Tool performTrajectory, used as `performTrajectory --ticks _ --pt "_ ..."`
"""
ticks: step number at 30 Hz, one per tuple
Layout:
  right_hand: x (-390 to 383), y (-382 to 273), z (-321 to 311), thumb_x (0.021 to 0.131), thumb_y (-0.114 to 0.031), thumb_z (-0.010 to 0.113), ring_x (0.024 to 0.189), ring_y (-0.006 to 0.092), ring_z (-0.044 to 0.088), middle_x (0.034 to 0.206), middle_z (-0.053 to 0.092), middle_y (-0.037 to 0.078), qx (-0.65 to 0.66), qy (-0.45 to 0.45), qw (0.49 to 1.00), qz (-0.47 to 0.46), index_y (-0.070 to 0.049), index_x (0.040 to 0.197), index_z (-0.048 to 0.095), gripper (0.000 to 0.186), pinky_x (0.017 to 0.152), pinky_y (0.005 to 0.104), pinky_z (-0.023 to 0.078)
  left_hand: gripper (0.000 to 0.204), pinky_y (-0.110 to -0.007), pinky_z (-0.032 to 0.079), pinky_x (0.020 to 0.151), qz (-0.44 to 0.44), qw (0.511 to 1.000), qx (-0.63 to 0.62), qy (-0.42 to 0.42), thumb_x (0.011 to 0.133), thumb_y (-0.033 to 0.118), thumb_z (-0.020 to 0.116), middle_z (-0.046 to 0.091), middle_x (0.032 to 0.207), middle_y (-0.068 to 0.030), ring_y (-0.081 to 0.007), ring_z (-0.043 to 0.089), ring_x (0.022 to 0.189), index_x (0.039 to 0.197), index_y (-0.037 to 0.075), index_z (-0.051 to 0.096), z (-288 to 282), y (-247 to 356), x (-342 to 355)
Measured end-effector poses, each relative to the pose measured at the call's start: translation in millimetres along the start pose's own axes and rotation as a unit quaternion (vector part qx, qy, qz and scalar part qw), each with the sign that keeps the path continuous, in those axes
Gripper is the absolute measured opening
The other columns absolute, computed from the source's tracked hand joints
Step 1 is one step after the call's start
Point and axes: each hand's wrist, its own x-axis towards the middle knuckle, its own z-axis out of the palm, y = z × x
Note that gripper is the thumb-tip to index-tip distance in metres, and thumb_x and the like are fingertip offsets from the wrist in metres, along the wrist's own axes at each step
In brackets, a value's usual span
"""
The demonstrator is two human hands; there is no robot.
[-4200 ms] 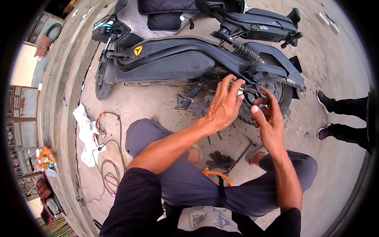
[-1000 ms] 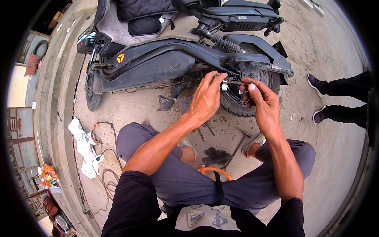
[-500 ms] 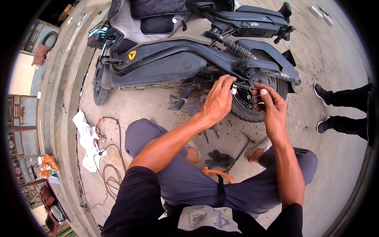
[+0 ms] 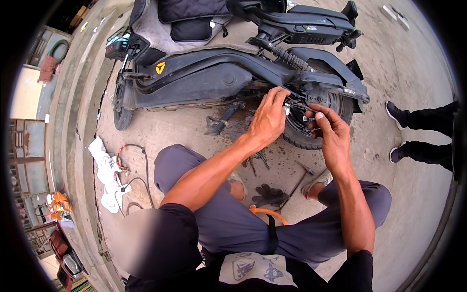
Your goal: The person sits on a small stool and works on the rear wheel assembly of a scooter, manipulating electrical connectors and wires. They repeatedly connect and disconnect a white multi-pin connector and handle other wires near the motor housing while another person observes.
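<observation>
A dark scooter (image 4: 204, 82) lies on its side across the concrete. My left hand (image 4: 268, 117) is closed round a small silver metal piece (image 4: 287, 109) beside the rear wheel (image 4: 304, 138), its fingertips at the frame's underside. Just right of it, my right hand (image 4: 331, 136) has thumb and fingers curled together on a thin dark rod-like part (image 4: 304, 106) running toward my left fingertips; whether this is loose or attached I cannot tell. A kickstand (image 4: 221, 119) sticks out left of my hands.
Dark pliers-like tools (image 4: 258, 163), a T-handled tool (image 4: 304, 175), a glove (image 4: 267, 194) and an orange ring (image 4: 272, 214) lie between my legs. A white cloth (image 4: 104, 170) and cables (image 4: 143, 165) lie left, near a step (image 4: 82, 121). Another person's legs (image 4: 423, 117) stand at right.
My right fingers have bent over the thin part since the oldest frame, where they were more upright. Both hands stay at the rear wheel, shifting slightly as the view moves.
</observation>
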Motion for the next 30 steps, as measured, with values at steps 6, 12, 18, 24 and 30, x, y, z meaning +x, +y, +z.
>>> performTrajectory --ticks 6,12,18,24,30 --pt "7 3 2 0.106 -0.016 0.054 0.082 0.0061 0.06 0.104 0.073 0.003 -0.005 0.0 1.0 0.0 -0.001 0.127 0.066 0.029 0.068 0.0223 0.049 0.039 -0.045 0.047 0.102 0.009 0.999 0.013 0.031 0.092 -0.005 0.054 0.054 0.132 -0.0235 -0.0429 0.055 0.121 0.131 -0.002 0.052 -4 -6 10" --pt "11 -4 -1 0.106 -0.017 0.054 0.081 0.0056 0.058 0.1 0.074 0.002 0.031 0.003 0.999 0.008 0.0 0.124 0.068 0.028 0.069 0.0221 0.049 0.035 -0.04 0.051 0.096 -0.039 0.999 -0.005 0.017 0.095 -0.004 0.054 0.057 0.128 -0.0173 -0.0343 0.063 0.112 0.13 0.0 0.055 -10 3 11" --pt "6 -14 0 0.106 -0.019 0.053 0.079 0.006 0.059 0.099 0.074 0.003 0.028 -0.017 0.999 0.006 0.001 0.122 0.068 0.029 0.069 0.0229 0.049 0.033 -0.037 0.052 0.091 -0.043 0.999 -0.015 0.004 0.095 -0.006 0.053 0.058 0.125 -0.0152 -0.0285 0.065 0.106 0.127 0.001 0.057 -24 8 1" --pt "3 -4 -5 0.105 -0.017 0.051 0.076 0.0094 0.064 0.093 0.072 0.005 0.126 0.0 0.989 0.077 -0.001 0.116 0.068 0.025 0.067 0.023 0.049 0.027 -0.039 0.052 0.089 -0.008 1.0 0.008 -0.012 0.094 -0.005 0.056 0.061 0.12 -0.0171 -0.0341 0.065 0.102 0.121 0.001 0.06 -29 17 -17" --pt "-8 14 -15 0.105 -0.016 0.048 0.072 0.0107 0.064 0.085 0.069 0.004 0.097 -0.038 0.985 0.141 -0.001 0.11 0.066 0.024 0.064 0.024 0.048 0.015 -0.041 0.053 0.077 0.013 0.998 0.025 -0.049 0.09 0.0 0.062 0.065 0.103 -0.0144 -0.0364 0.066 0.088 0.105 0.001 0.063 -38 19 -27"
